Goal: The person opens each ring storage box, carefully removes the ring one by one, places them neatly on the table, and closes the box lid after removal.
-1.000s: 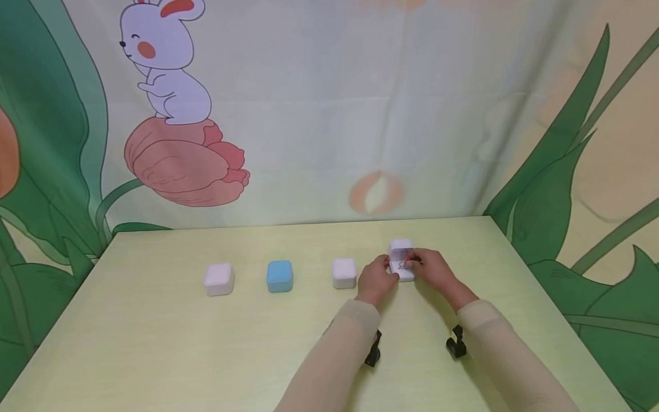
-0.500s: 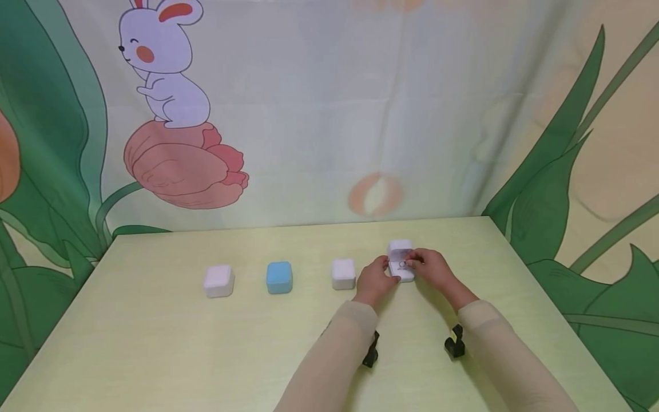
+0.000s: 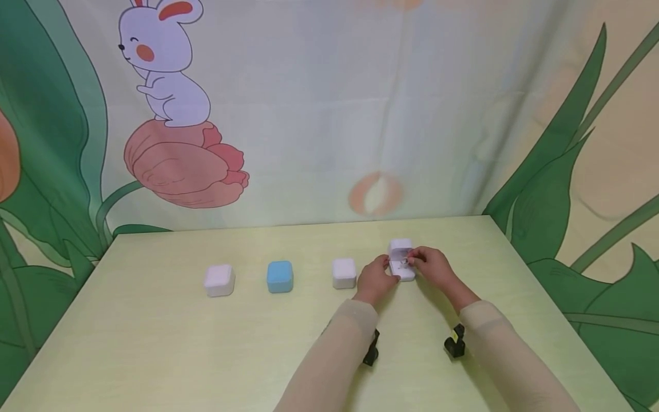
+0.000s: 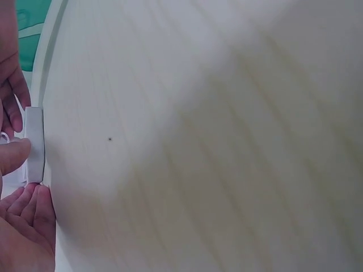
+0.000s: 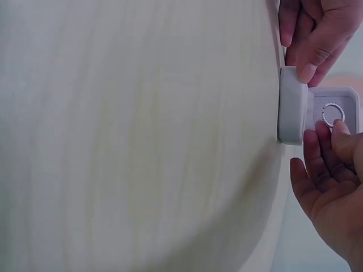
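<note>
A small white ring box (image 3: 402,275) stands with its lid raised at the right rear of the table. My left hand (image 3: 373,282) grips the base from the left, its thumb on the front face and the other fingers along the side. From the right, my right hand (image 3: 433,269) pinches a silver ring (image 5: 332,103) between thumb and fingers. In the right wrist view the ring is studded and has a gap in its band; it overlaps the inside of the raised lid. The left wrist view shows the base (image 4: 35,144) beside my thumb.
Left of the open box, a white box (image 3: 344,273), a blue box (image 3: 280,277) and another white box (image 3: 219,280) stand shut in a row on the pale yellow table (image 3: 180,343). A printed rabbit curtain (image 3: 309,114) hangs behind. Black clips (image 3: 455,343) are at both wrists.
My right hand has risen slightly, and the ring has moved up a little with it, toward the lid. The left hand and the boxes stay in place.
</note>
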Available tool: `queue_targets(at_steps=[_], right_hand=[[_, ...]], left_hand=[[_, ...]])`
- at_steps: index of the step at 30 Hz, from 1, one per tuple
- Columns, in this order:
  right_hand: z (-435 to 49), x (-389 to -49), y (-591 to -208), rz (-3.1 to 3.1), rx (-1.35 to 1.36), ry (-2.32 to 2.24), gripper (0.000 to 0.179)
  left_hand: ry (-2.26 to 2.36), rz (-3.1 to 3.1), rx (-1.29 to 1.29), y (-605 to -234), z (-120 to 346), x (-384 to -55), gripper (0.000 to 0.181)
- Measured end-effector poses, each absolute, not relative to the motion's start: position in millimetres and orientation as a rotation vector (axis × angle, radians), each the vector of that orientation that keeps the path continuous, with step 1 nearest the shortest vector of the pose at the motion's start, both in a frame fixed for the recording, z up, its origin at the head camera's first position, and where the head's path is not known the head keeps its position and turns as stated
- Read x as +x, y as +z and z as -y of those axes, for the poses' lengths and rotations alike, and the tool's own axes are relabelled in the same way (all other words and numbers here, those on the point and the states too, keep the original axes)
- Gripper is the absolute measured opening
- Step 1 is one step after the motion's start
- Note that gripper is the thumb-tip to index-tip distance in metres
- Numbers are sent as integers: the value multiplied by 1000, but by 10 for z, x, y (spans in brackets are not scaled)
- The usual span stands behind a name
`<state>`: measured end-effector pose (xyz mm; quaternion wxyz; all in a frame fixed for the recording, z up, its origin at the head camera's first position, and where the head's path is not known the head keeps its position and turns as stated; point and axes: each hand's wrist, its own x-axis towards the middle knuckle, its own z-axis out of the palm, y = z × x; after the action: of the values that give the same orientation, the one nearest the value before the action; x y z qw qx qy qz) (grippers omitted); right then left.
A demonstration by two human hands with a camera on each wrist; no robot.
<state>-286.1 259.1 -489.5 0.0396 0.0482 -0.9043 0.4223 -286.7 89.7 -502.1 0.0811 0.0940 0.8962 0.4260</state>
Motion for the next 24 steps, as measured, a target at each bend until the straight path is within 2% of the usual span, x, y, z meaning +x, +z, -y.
queue_targets(at_steps=[4, 9, 24], right_hand=[[-2670, -2903, -4979, 2717, 212, 1360, 22], [-2597, -2822, -4832, 2795, 94, 1303, 22], [-2581, -2779, -4743, 2836, 9, 1240, 22]], left_hand=[[1278, -2673, 282, -5018, -883, -2855, 58], [1266, -2668, 291, -4993, -866, -2837, 59], [1249, -2690, 299, -4987, -871, -2832, 58]])
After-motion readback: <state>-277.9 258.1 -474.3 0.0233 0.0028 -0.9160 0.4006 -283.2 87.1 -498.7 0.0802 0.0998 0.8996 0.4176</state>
